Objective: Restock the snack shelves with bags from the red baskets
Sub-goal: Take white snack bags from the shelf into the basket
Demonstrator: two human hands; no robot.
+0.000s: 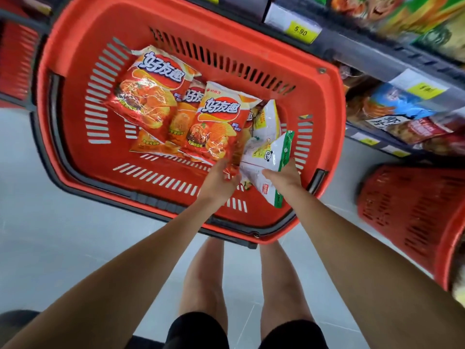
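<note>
A large red basket with slotted walls and a dark handle sits on the pale floor, holding several orange chip bags lying flat and overlapping. The left grip reaches to the lower edge of the front chip bag; whether its fingers pinch it cannot be told. The right grip holds a white bag with a green edge, lifted at the basket's right side, above another white packet. To the right are snack shelves with yellow price tags, and below them a second red basket. Bare legs and black shorts show at the bottom.
</note>
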